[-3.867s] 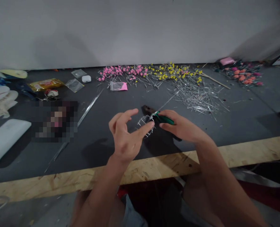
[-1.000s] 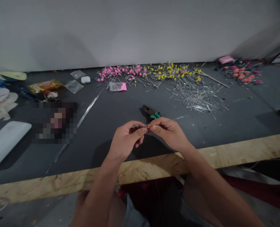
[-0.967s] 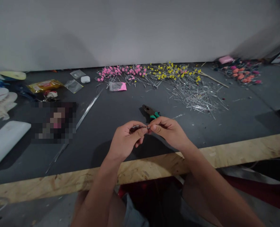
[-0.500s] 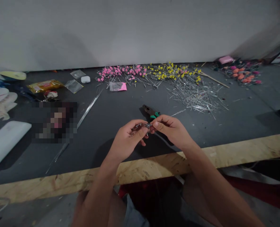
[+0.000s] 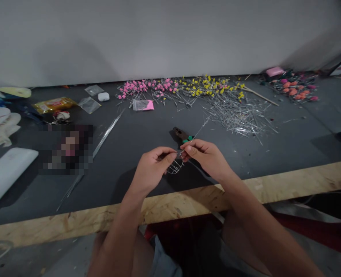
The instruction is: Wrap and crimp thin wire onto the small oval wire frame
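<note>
On the left of the table (image 5: 245, 192) lie a white case (image 5: 5, 175) and a bundle of long wires (image 5: 101, 136), untouched. Toward the back we see pink flowers (image 5: 147, 86), then yellow flowers (image 5: 207, 86), already made and laid in rows, with a heap of cut wire (image 5: 239, 115) beside them. So a good share of pieces looks finished, and plenty of raw wire is left.

The piece in hand looks half made, in our judgement: a small wire cage (image 5: 175, 166) of curved loops hangs between our hands, above the near part of the table, with a free strand (image 5: 200, 129) rising up and to the right, not yet wound in.

Our left hand (image 5: 153, 169) is curled, thumb and forefinger pinching the cage at its top. Our right hand (image 5: 207, 156) meets it fingertip to fingertip, pinching the strand where it joins the cage, wrist angled inward. Both forearms reach in over the wooden edge. The pliers (image 5: 183, 135) lie just behind the hands.
</note>
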{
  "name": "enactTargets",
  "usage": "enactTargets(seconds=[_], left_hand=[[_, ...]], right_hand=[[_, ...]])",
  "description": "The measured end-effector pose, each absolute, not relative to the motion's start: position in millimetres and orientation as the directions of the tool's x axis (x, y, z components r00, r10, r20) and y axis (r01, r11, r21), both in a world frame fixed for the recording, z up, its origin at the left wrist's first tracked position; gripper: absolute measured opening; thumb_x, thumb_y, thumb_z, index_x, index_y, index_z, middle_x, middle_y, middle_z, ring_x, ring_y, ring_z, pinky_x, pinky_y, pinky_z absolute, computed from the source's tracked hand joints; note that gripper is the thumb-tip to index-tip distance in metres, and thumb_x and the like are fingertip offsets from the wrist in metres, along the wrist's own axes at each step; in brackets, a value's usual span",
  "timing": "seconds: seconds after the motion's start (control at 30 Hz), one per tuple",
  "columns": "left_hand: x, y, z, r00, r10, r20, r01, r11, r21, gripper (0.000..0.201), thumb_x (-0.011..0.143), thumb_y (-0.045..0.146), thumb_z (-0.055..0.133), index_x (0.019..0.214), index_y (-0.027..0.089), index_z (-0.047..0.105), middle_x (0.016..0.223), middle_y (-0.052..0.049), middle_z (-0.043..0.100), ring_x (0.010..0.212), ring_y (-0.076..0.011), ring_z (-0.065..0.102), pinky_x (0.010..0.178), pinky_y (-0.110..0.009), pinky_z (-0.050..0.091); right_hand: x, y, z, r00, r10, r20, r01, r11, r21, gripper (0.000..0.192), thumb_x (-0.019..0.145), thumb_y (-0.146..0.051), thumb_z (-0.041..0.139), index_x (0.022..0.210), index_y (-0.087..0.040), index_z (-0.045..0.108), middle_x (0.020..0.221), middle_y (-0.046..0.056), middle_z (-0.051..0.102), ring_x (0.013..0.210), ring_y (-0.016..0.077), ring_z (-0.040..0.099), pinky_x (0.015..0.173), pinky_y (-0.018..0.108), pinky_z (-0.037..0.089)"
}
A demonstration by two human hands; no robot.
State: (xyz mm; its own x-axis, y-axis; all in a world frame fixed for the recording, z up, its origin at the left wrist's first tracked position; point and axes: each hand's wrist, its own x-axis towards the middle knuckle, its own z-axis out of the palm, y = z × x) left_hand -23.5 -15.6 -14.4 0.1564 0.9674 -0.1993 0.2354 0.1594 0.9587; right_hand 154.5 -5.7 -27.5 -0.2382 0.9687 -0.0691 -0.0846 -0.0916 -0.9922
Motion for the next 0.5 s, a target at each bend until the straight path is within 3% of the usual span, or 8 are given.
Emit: enactTargets(seconds=[0.3,0.5], left_hand=[[-34.7,-7.0,-14.3,0.031,0.990,-0.140,0.168,0.133,0.977,0.019,0.077,0.032,0.064,0.090,0.018,0.064,0.066,0.001,0.060,0.050,-0.0087,0.054,0.051,-0.022,0.045],[-57.1,7.4,-18.0,-0.076,0.993,-0.091,0.445,0.115,0.888,0.023,0.077,0.033,0.061,0.094,0.018,0.064,0.077,-0.003,0.065,0.054,-0.0113,0.058,0.055,-0.024,0.046]], right_hand=[[164.0,0.7,-26.2,-0.091,0.993,-0.078,-0.188,-0.094,-0.978,0.018,0.078,-0.028,0.065,0.093,-0.019,0.064,0.079,0.001,0.067,0.069,0.0102,0.063,0.068,0.027,0.053],[165.8,-1.0,-26.2,-0.127,0.991,-0.049,-0.256,-0.081,-0.963,0.024,0.072,-0.019,0.069,0.094,-0.021,0.061,0.097,0.002,0.066,0.083,0.0125,0.066,0.072,0.027,0.056]])
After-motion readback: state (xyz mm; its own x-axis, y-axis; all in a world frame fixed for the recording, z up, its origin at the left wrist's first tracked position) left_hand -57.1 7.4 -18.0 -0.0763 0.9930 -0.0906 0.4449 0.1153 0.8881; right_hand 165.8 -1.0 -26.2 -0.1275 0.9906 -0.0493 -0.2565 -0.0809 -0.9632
